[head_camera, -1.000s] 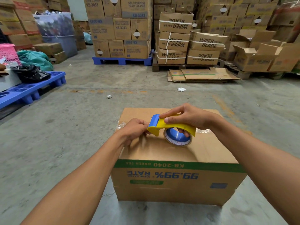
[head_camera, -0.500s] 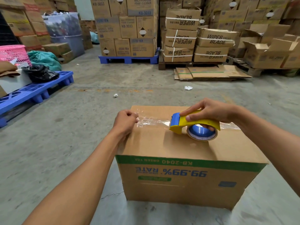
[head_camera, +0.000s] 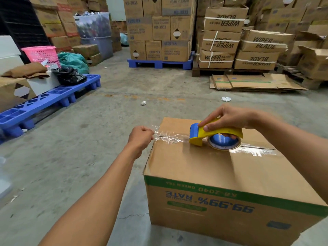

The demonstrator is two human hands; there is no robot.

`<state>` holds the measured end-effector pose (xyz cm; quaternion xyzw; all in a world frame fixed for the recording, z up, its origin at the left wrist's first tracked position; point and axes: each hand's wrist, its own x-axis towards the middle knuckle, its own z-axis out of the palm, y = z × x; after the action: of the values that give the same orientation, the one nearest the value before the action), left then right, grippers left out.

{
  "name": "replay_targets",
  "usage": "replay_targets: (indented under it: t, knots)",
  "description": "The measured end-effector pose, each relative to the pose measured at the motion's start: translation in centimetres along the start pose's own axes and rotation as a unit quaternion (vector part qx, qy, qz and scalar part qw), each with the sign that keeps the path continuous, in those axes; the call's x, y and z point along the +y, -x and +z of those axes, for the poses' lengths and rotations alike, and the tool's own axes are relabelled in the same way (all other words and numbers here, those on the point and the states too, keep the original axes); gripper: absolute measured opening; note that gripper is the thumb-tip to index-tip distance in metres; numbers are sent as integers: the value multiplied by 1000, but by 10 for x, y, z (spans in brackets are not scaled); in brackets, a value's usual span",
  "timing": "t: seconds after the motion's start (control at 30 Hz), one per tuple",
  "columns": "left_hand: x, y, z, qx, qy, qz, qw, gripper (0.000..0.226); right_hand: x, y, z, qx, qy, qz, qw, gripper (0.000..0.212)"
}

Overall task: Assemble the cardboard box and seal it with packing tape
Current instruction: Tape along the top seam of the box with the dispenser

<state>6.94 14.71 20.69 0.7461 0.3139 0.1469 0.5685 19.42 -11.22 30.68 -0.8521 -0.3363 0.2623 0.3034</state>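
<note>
A brown cardboard box (head_camera: 204, 166) with a green stripe stands closed on the concrete floor at the lower right. My right hand (head_camera: 229, 118) grips a yellow tape dispenser (head_camera: 213, 134) with a blue roll, resting on the box's top seam. Clear tape (head_camera: 168, 136) stretches from the dispenser leftward past the box's left edge. My left hand (head_camera: 140, 136) is closed on the free end of that tape, just left of the box's top edge. Shiny tape also lies along the seam to the right of the dispenser.
A blue pallet (head_camera: 46, 102) holding bags and boxes lies at the left. Stacked cartons on a second blue pallet (head_camera: 159, 63) and wiper-blade boxes (head_camera: 236, 45) fill the back. Flattened cardboard (head_camera: 253, 83) lies on the floor. Small paper scraps (head_camera: 143, 103) dot the concrete.
My left hand has pulled the tape end leftward, from beside the dispenser to past the box's left edge. The dispenser stays on the top seam. The view has shifted left.
</note>
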Motion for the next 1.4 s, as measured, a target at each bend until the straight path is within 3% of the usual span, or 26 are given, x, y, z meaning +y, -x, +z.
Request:
replay_targets:
  t: [0.23, 0.73, 0.93, 1.13, 1.23, 1.3, 1.4]
  knots:
    - [-8, -18, 2, 63, 44, -33, 996, 15, -2, -27, 4, -30, -23, -18, 999, 28]
    - [-30, -8, 1, -22, 132, -130, 983, 14, 3, -41, 9, -66, 14, -8, 998, 26]
    - [-33, 2, 4, -90, 67, -149, 982, 24, 2, -43, 13, -72, 19, -5, 997, 26]
    - [-25, 2, 11, -99, -45, -142, 984, 15, 2, -42, 13, -75, 25, -3, 997, 28]
    - [-22, -3, 12, -92, -158, -164, 969, 67, 1, -42, 14, -73, 21, 0, 997, 27]
    - [-27, -2, 9, -101, -148, -202, 963, 99, 1, -41, 15, -67, 25, -1, 997, 27]
    - [-37, 3, 7, -109, -80, -202, 970, 99, 3, -40, 15, -71, 24, 1, 997, 28]
